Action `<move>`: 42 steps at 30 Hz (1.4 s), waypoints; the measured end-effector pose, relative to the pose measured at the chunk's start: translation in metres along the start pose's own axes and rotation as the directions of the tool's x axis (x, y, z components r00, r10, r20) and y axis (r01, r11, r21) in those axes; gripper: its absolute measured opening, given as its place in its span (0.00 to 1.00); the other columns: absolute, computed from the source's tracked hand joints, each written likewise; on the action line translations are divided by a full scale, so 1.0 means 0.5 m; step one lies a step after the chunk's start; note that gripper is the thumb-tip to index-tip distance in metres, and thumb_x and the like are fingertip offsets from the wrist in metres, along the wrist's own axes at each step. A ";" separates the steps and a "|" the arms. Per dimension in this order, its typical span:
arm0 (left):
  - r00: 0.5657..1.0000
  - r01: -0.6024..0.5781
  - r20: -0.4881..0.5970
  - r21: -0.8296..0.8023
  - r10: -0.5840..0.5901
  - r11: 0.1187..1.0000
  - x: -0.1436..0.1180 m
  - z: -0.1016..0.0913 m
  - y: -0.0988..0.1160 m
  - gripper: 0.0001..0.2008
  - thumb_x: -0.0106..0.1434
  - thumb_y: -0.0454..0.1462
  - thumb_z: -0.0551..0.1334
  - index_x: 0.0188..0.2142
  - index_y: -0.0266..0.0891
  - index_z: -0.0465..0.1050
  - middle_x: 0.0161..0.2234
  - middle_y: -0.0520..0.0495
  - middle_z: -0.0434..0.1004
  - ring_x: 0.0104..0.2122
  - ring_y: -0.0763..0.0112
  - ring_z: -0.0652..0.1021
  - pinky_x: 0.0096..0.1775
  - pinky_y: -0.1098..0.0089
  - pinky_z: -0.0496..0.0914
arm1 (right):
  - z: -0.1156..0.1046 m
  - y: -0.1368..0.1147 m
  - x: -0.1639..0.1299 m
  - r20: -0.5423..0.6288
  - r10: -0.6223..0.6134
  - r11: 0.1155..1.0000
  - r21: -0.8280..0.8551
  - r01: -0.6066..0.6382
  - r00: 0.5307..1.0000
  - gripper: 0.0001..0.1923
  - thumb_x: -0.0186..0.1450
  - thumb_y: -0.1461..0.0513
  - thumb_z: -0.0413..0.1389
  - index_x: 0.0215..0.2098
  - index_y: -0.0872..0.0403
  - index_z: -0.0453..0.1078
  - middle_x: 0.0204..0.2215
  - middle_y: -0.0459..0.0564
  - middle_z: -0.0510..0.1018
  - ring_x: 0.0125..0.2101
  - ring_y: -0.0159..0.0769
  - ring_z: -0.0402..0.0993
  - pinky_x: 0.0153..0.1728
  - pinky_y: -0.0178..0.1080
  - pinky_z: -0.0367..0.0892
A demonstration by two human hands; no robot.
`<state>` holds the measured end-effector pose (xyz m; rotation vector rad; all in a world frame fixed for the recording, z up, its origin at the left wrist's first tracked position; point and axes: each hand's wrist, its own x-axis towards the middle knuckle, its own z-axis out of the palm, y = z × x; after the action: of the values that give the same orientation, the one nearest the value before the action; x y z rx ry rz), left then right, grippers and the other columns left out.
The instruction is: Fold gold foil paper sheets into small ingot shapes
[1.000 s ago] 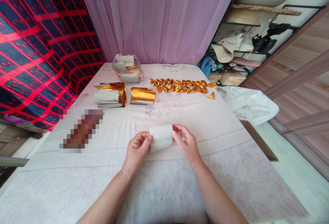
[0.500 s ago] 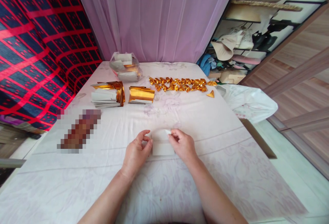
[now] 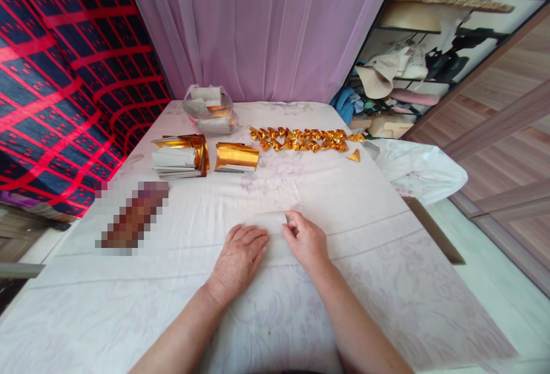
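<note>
Between the side edges of the worktop [image 3: 344, 202], the left hand [image 3: 241, 255] lay flat, seemingly on paper [image 3: 272, 222] the right hand [image 3: 307, 240] pinched.

I saw the left hand [image 3: 240, 256] pinching the pale paper's [image 3: 271, 221] left edge 1 second ago; now it lies palm down, fingers stretched over that side.

Count one bare left hand [image 3: 243, 254], one bare right hand [image 3: 307, 240], one pale grey paper sheet [image 3: 273, 223], two gold-and-grey foil-paper stacks [image 3: 180, 159], one clear plastic bag [image 3: 191, 113], one white plastic bag [image 3: 423, 169], one loose gold foil triangle [image 3: 353, 156], and two rows of folded gold pieces [image 3: 296, 143], too crowded to number.
</note>
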<state>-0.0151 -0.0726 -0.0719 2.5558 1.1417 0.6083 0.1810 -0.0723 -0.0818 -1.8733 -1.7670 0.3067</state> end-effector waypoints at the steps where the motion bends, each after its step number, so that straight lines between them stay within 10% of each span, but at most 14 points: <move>1: 1.000 0.009 0.010 -0.001 -0.009 1.000 0.000 0.000 0.000 0.13 0.68 0.35 0.54 0.48 0.41 0.75 0.48 0.45 0.79 0.50 0.60 0.74 0.57 0.50 0.62 | -0.001 0.002 0.000 0.001 -0.001 1.000 0.010 0.001 1.000 0.10 0.62 0.60 0.53 0.42 0.49 0.70 0.25 0.43 0.79 0.26 0.34 0.74 0.30 0.35 0.62; 18: 0.993 0.045 0.108 0.084 -0.054 0.995 0.010 -0.005 0.021 0.26 0.62 0.48 0.63 0.58 0.44 0.67 0.49 0.44 0.73 0.52 0.53 0.69 0.59 0.43 0.52 | -0.055 0.036 -0.037 0.219 -0.304 0.950 0.141 0.278 0.927 0.27 0.56 0.75 0.46 0.48 0.50 0.73 0.42 0.51 0.74 0.42 0.37 0.71 0.46 0.41 0.68; 42: 0.995 0.060 0.073 0.073 -0.066 0.995 0.019 -0.001 0.023 0.27 0.57 0.49 0.67 0.54 0.43 0.71 0.47 0.44 0.73 0.49 0.54 0.71 0.59 0.41 0.51 | -0.058 0.042 -0.041 0.227 -0.366 0.930 0.071 0.359 0.903 0.12 0.63 0.63 0.59 0.45 0.47 0.76 0.41 0.50 0.74 0.42 0.38 0.71 0.44 0.42 0.68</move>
<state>-0.0022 -0.0730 -0.0641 2.5669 1.2339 0.4600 0.2115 -0.0988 -0.0727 -1.4928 -2.2151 0.4225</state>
